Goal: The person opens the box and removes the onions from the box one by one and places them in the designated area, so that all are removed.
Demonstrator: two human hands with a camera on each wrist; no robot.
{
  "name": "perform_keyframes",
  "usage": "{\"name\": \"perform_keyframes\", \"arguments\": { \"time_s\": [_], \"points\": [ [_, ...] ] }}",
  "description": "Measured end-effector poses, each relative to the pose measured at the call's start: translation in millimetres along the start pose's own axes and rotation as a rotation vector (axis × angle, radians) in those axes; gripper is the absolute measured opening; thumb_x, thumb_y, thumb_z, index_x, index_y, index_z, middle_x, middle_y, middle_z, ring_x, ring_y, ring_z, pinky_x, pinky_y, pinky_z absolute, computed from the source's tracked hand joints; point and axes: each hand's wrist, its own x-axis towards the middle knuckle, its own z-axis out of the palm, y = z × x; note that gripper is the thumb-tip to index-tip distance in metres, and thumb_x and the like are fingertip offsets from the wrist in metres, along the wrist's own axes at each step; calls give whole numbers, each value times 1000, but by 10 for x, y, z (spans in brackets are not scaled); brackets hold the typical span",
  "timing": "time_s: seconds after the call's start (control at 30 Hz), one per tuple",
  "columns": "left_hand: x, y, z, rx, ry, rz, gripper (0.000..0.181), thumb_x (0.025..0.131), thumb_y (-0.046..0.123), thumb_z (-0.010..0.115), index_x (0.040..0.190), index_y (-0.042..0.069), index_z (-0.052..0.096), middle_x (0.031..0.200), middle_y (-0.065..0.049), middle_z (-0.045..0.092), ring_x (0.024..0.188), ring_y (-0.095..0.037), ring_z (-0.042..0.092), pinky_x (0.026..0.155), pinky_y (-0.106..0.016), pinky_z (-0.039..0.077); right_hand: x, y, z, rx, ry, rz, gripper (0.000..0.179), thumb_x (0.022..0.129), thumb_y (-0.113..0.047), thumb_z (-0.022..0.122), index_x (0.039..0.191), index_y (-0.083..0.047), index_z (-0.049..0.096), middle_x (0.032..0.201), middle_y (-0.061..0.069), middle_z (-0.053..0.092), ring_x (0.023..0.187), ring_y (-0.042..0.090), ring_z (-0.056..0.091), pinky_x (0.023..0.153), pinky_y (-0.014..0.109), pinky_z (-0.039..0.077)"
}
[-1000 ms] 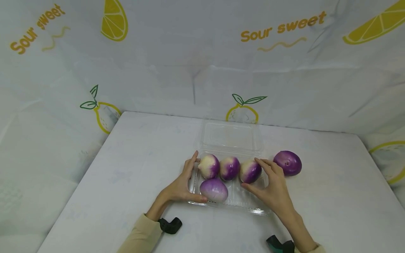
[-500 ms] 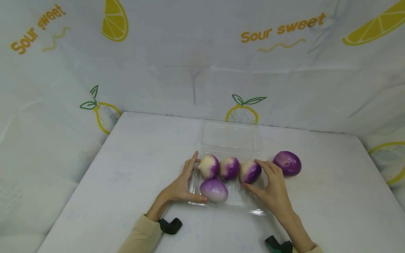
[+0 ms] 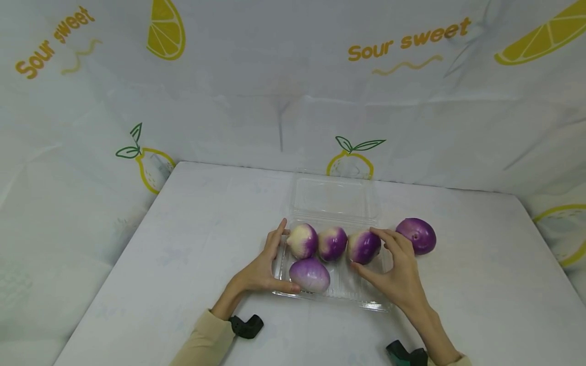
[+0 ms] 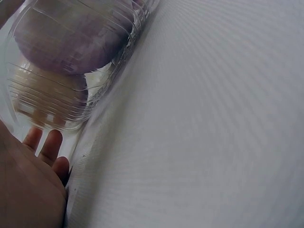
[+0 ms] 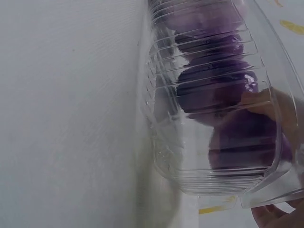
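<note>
In the head view a clear plastic clamshell container [image 3: 341, 292] lies on the table with its lid [image 3: 334, 195] folded back. A row of purple-and-white turnips stands in its back half: the left turnip [image 3: 302, 241], the middle turnip [image 3: 332, 244] and the right turnip [image 3: 364, 247]. In front on the left is a paler turnip [image 3: 310, 275]. My left hand [image 3: 263, 269] holds the container's left end, thumb along the front rim and fingers around the side. My right hand [image 3: 398, 267] grips the right turnip between thumb and fingers. The container's wall [image 5: 213, 178] is between the right wrist camera and the turnips.
Another purple turnip [image 3: 416, 236] lies on the white table [image 3: 206, 218], just beyond the right hand. A white cloth [image 3: 229, 101] with lemon prints hangs behind and at the sides. The lid reaches close to the table's back edge.
The right turnip has turned and shifted slightly to the right within my right hand, which moved slightly right with it. My left hand and the container have kept their place.
</note>
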Motion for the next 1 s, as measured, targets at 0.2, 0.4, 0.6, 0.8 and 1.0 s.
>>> {"name": "perform_keyframes", "arguments": {
  "time_s": [0.2, 0.4, 0.6, 0.8, 1.0],
  "points": [
    [8, 3, 5, 8, 9, 4, 145, 66, 31, 94, 164, 12, -12, 161, -19, 18, 144, -37, 26, 106, -59, 34, 23, -42, -42, 57, 35, -25, 83, 54, -6, 98, 130, -6, 67, 124, 21, 60, 122, 23, 50, 109, 20, 33],
    [-2, 23, 3, 2, 8, -17, 145, 66, 33, 94, 164, 16, -12, 162, -18, 16, 147, -37, 24, 107, -63, 34, 69, -31, -57, 106, 88, -120, 88, 49, 1, 95, 132, -1, 66, 121, 25, 56, 112, -1, 44, 98, 6, 34],
    [-3, 33, 5, 4, 12, -10, 145, 66, 29, 94, 164, 14, -12, 162, -21, 15, 146, -40, 26, 106, -65, 35, 80, -15, -84, 123, 106, -116, 95, 47, 7, 95, 136, 0, 63, 124, 26, 53, 108, 0, 46, 93, 2, 38],
    [-4, 32, 7, 7, 14, -6, 145, 66, 28, 94, 164, 14, -12, 161, -21, 16, 143, -39, 29, 106, -61, 35, 92, -25, -144, 96, 120, -96, 90, 50, 6, 94, 135, -2, 65, 124, 28, 53, 121, -2, 43, 100, 4, 35],
    [0, 28, 5, 10, 16, -4, 145, 66, 33, 94, 164, 12, -11, 160, -21, 19, 136, -36, 34, 103, -56, 37, 101, -29, -217, 74, 141, -45, 87, 51, 7, 94, 133, -2, 66, 125, 29, 51, 117, -3, 44, 88, 0, 38]
  ]
}}
